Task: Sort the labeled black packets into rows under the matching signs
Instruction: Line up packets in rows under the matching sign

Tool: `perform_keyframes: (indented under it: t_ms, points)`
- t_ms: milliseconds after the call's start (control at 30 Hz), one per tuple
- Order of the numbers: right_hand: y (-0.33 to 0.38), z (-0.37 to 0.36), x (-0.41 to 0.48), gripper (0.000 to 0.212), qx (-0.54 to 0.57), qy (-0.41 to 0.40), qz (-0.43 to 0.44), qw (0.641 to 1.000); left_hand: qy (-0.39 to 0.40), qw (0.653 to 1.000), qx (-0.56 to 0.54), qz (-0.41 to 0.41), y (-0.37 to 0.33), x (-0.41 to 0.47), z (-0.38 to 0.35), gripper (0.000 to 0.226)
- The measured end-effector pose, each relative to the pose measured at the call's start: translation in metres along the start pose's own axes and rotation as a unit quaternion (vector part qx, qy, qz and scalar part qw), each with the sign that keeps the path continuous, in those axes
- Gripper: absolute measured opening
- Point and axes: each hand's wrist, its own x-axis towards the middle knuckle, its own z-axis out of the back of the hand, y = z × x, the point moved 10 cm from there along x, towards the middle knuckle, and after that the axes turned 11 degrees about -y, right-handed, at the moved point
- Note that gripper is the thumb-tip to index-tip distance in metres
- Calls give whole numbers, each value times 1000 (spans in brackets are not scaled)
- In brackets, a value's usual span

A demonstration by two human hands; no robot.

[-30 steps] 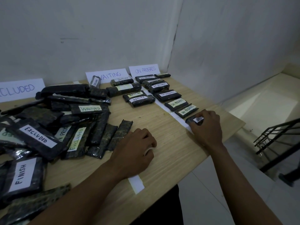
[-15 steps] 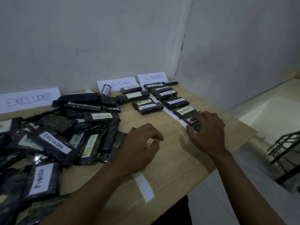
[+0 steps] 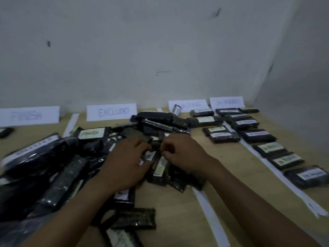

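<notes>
Several black packets lie in a loose pile [image 3: 53, 166] across the left and middle of the wooden table [image 3: 236, 175]. Both hands are over the pile's middle. My left hand [image 3: 126, 159] rests on the packets with fingers stretched forward and thumb spread. My right hand [image 3: 183, 154] has finger and thumb curled at the edge of a dark packet [image 3: 156, 144]; blur hides the exact grip. Signs stand along the wall: FINISH [image 3: 26, 115], EXCLUDED [image 3: 112, 112], WAITING [image 3: 193, 105], ON PROGRESS [image 3: 227, 102]. A row of packets [image 3: 258, 136] runs under ON PROGRESS, a few [image 3: 222, 137] under WAITING.
White paper strips [image 3: 284, 179] divide the table into lanes; another strip [image 3: 211, 213] runs toward me. One packet [image 3: 6, 131] lies under FINISH at the far left. The wall corner closes the right side.
My right hand left the nearest ON PROGRESS packet and swung left to the pile. My left hand also moved forward onto the pile. The view turned left.
</notes>
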Motion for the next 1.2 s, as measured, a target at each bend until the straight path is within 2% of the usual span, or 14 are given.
perform_keyframes:
  t_ms: [133,267,333,433,600,733,867,1100,1200]
  points:
    - [17,-40,20,11,-24,91,23,995,9,1000,11,-5,20,-12,-3,46]
    - [22,-49,29,18,-71,116,48,990,-40,999,-32,3,26,-14,1,31]
    - [22,-51,30,25,-107,120,69,985,-72,994,-73,27,28,-13,5,23]
    - [20,-64,24,39,-128,167,82,974,-109,984,-130,55,29,-14,10,16]
    - [23,-74,21,68,-142,216,88,962,-146,965,-201,89,42,-19,9,23]
    - [28,-71,23,61,-147,197,97,964,-161,960,-209,98,44,-21,12,25]
    - [24,-62,23,62,-103,168,92,976,-192,949,-218,123,49,-24,18,30]
    - [20,-23,13,54,38,58,80,994,-248,917,-261,170,56,-31,33,30]
    - [6,-3,13,50,158,-2,-1,987,-250,919,-260,159,54,-30,37,24]
